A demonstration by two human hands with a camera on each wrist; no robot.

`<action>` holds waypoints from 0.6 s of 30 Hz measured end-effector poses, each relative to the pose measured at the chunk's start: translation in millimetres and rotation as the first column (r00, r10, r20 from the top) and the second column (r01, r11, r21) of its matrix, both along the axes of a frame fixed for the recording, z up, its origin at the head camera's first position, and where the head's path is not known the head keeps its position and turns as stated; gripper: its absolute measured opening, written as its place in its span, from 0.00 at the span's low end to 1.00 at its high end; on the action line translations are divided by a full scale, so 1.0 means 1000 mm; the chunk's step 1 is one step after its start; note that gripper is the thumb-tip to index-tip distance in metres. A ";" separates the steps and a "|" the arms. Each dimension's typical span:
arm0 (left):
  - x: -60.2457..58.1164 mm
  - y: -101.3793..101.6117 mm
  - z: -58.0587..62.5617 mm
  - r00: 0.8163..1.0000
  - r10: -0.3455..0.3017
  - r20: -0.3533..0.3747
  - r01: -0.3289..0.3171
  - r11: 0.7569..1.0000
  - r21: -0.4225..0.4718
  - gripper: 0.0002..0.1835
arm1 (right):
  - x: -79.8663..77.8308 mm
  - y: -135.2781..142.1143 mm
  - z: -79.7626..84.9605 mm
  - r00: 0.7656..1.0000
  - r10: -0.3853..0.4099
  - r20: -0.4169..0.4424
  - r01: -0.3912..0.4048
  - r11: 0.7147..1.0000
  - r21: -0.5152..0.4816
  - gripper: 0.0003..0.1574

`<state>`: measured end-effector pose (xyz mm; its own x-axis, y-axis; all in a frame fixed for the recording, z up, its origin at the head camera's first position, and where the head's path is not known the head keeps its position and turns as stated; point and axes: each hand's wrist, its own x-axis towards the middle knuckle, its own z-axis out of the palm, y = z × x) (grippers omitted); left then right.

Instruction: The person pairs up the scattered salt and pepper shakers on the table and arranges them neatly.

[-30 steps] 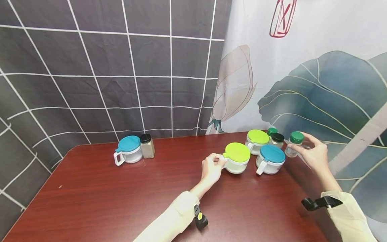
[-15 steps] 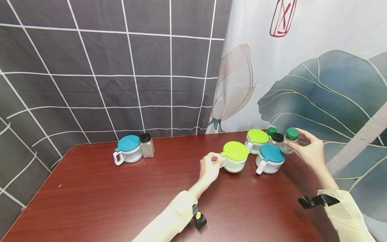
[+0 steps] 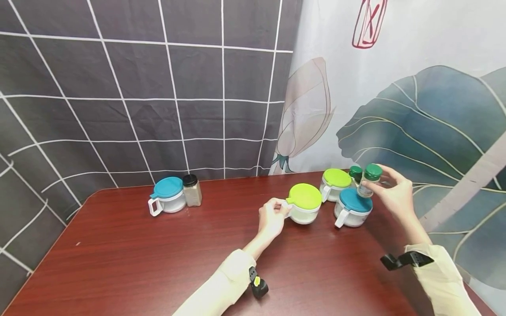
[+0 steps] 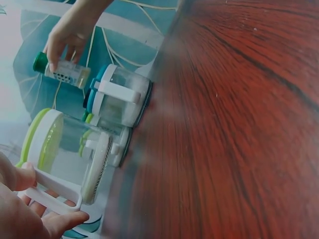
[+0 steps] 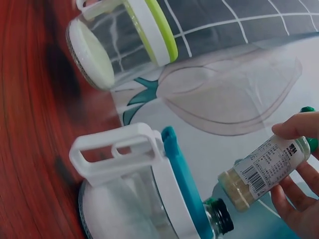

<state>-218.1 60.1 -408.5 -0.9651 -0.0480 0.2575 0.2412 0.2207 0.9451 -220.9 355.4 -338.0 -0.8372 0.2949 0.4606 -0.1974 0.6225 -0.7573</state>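
Observation:
My left hand (image 3: 272,218) pinches the white handle of a seasoning jar with a lime-green lid (image 3: 304,197). The left wrist view shows this clear jar (image 4: 70,149) raised off the tabletop, white contents at its bottom. Thumb and fingers of my right hand (image 3: 397,195) hold a green-capped spice bottle (image 5: 266,167), tilted, with a barcode label and tan powder inside. In the head view it overlaps the blue-lidded jar (image 3: 353,213). Behind that jar are a second lime-lidded jar (image 3: 336,180), another green-capped bottle (image 3: 355,171) and a black-capped bottle (image 5: 219,216), mostly hidden.
On the left of the dark red table (image 3: 158,259) another blue-lidded jar (image 3: 169,193) stands beside a black-capped spice bottle (image 3: 192,191). A grey grid-patterned cloth (image 3: 197,118) and a white leaf-printed cloth (image 3: 419,118) hang along the back and right edges.
My right hand has carried the green-capped spice bottle leftward and slightly up, over the other containers. The left hand with its lime-lidded jar has drifted slightly left and up.

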 end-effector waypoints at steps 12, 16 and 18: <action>0.000 -0.011 -0.002 1.000 0.013 0.019 -0.013 1.000 -0.006 0.06 | -0.006 -0.017 -0.006 0.999 0.036 0.022 -0.036 0.999 -0.019 0.35; -0.001 -0.013 -0.001 1.000 0.014 0.010 -0.014 1.000 0.005 0.06 | -0.008 -0.023 -0.007 0.996 0.093 -0.016 -0.094 0.995 -0.036 0.33; -0.002 -0.015 0.000 1.000 0.015 0.010 -0.015 1.000 0.007 0.06 | -0.009 -0.026 -0.008 0.993 0.114 -0.038 -0.115 0.993 -0.034 0.33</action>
<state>-219.7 45.5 -408.9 -0.9667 -0.0638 0.2477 0.2287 0.2175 0.9489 -230.3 329.7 -346.4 -0.8497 0.2150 0.4814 -0.2931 0.5663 -0.7703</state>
